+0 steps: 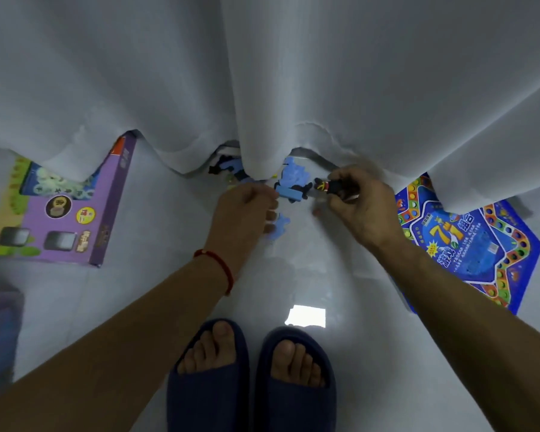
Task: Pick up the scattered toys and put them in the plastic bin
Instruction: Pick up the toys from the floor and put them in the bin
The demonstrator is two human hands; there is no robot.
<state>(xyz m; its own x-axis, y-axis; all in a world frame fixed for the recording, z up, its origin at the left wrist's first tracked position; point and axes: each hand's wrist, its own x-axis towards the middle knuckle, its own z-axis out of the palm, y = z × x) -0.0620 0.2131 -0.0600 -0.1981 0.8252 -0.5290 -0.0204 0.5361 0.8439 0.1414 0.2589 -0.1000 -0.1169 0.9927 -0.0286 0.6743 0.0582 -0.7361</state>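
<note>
**Two hands at the foot of the curtain, each with a toy**

The person bends over the pale floor (pixel 340 275), feet in dark blue slippers (pixel 251 378), and both hands reach to the hem of the white curtain (pixel 262 88).

The left hand (pixel 242 213), with a red string bracelet (pixel 222 263) on the wrist, has its fingers curled and pinches the end of a blue and black toy piece (pixel 290 192), just below the curtain hem. The right hand (pixel 359 207) closes its grip around a small dark toy figure (pixel 325 186), which points toward the blue piece; I cannot tell if the two toys touch.

More blue toy pieces (pixel 290 171) lie on the floor right at the hem, partly under the curtain, and one light blue piece (pixel 279 224) lies below the left hand's fingers.

Left of the curtain's middle fold, a purple toy box (pixel 85 219) lies on the floor with its top edge under the cloth. On the right side, a blue game board (pixel 468 244) lies flat, also partly covered by the curtain.
</note>
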